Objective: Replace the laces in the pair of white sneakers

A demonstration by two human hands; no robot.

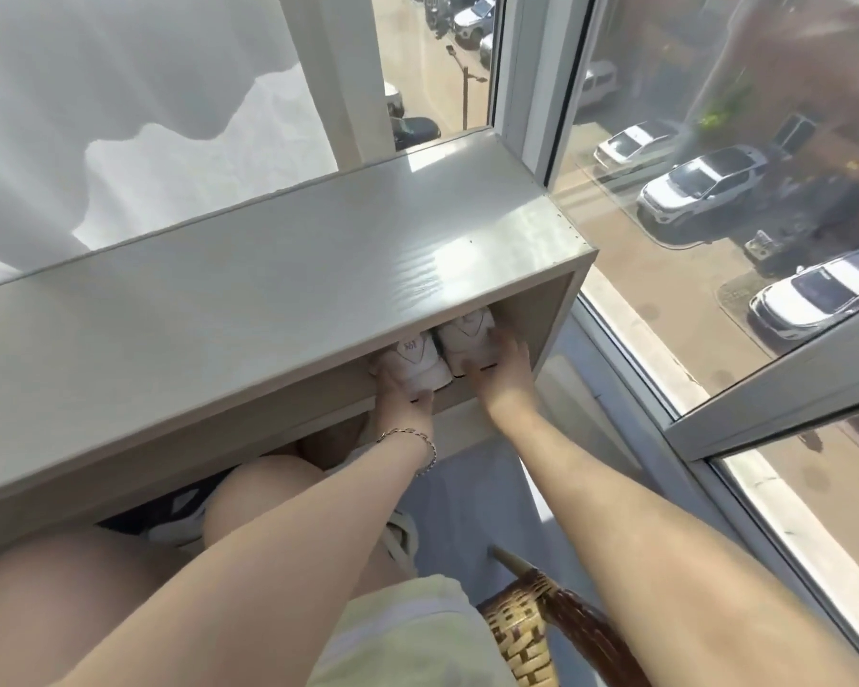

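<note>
Reaching with both bare arms into the upper compartment of a pale shelf unit [269, 280] set against a window. Gripping the heel end of the first sneaker [410, 361] with the left hand [402, 396], fingers [377, 369] curled round its left side, thumb on the near edge. Gripping the second sneaker [467, 337] with the right hand [504, 371], fingers [509, 344] bent over its outer side, thumb laid against the heel.

Standing side by side at the right end of that compartment, both white sneakers: heels toward the camera, toes pointing back under the shelf top, the two just beside each other. Showing a pink-lettered label on the tongue of the first sneaker. Cannot tell how the laces lie, hidden by the shelf top and the hands.

Wearing a thin chain bracelet [420, 441] on the left wrist and pale green shorts [407, 632]. Lower down, a dark shoe [179, 513] beside a bare knee, under the front edge of the unit, and a beige shoe [400, 538] on the floor beneath the left forearm. At the bottom edge, a woven cane armrest [526, 632]. Behind the unit, a white curtain [120, 91]; through the glass, parked cars [705, 185] far below.
</note>
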